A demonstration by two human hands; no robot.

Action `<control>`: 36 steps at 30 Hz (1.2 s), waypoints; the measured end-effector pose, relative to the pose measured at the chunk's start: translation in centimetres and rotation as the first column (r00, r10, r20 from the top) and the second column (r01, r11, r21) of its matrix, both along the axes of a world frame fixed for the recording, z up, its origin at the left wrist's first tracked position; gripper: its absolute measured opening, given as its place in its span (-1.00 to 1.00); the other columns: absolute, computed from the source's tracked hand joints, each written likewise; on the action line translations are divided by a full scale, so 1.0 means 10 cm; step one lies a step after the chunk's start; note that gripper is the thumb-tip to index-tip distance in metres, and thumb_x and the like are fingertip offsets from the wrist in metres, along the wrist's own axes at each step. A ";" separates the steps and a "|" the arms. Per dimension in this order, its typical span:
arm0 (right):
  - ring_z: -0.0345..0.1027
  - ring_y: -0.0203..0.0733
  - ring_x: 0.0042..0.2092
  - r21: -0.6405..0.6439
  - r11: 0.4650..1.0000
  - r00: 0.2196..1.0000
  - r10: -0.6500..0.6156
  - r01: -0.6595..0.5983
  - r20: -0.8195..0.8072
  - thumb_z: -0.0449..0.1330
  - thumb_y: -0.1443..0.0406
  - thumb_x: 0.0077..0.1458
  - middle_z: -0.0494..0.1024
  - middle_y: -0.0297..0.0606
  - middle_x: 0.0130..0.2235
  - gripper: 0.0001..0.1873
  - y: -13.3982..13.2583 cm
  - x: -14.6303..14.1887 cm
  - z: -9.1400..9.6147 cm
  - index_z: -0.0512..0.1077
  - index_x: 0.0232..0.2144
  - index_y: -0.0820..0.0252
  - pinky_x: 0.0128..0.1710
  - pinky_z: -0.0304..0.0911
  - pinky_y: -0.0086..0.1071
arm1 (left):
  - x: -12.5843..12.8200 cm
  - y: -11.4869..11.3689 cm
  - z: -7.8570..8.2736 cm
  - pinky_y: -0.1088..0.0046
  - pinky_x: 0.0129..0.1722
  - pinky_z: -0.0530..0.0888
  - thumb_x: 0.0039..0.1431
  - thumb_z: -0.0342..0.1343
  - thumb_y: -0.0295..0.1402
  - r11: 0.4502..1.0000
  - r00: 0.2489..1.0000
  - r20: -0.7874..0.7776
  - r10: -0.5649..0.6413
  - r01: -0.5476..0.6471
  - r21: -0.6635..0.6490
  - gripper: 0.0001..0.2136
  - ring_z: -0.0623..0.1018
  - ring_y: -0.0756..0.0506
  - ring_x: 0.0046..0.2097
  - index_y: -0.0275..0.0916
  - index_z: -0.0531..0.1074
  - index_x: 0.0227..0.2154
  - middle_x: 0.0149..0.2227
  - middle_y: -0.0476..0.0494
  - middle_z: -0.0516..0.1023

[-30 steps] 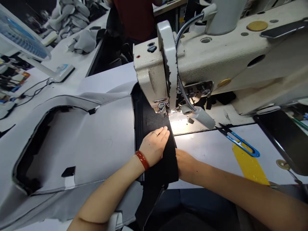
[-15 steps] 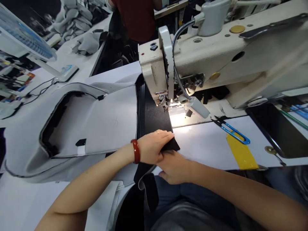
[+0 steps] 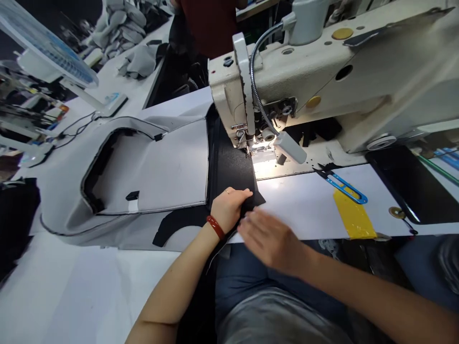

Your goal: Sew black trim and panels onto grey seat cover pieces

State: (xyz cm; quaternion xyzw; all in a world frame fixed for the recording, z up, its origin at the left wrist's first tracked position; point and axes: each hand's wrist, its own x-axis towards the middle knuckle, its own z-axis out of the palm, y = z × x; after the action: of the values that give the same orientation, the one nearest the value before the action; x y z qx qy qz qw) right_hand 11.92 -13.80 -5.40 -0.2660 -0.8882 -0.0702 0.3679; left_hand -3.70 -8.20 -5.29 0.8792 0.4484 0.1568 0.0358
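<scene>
Head view: mid-frame, our left hand (image 3: 226, 209) rests on a flat black panel (image 3: 234, 167) bordering grey fabric (image 3: 174, 167); our right hand (image 3: 271, 237), blurred, is near, and we cannot tell either grip.

The right hand (image 3: 270, 241) is smeared by motion blur, so its fingers cannot be told apart, nor whether they touch the black panel (image 3: 233, 167). The left hand (image 3: 228, 208) hides part of that panel's near end. The needle's tip is too small to make out under the sewing machine (image 3: 308, 76), which the top and right edges crop. A co-worker's maroon top (image 3: 210, 28) is cut off above.
</scene>
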 end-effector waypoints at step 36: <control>0.34 0.02 -0.10 -0.336 0.936 0.952 0.004 0.103 0.305 0.03 0.36 0.13 0.49 0.02 -0.19 -0.74 1.00 -0.27 -0.19 0.42 -0.22 0.48 -0.02 0.26 -0.17 | -0.10 1.04 0.04 0.48 -0.35 0.42 0.27 -0.21 -0.49 0.909 0.924 -0.183 -0.335 0.368 0.196 -0.67 0.44 -0.02 -0.36 -0.26 0.50 -0.33 -0.38 -0.09 0.56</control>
State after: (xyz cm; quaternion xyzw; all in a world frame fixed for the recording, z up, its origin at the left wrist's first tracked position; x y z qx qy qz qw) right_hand 9.23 -3.77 -7.30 -0.3355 -0.9251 0.0389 0.1736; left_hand -4.69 2.17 -4.94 0.9530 0.2629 0.1334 -0.0698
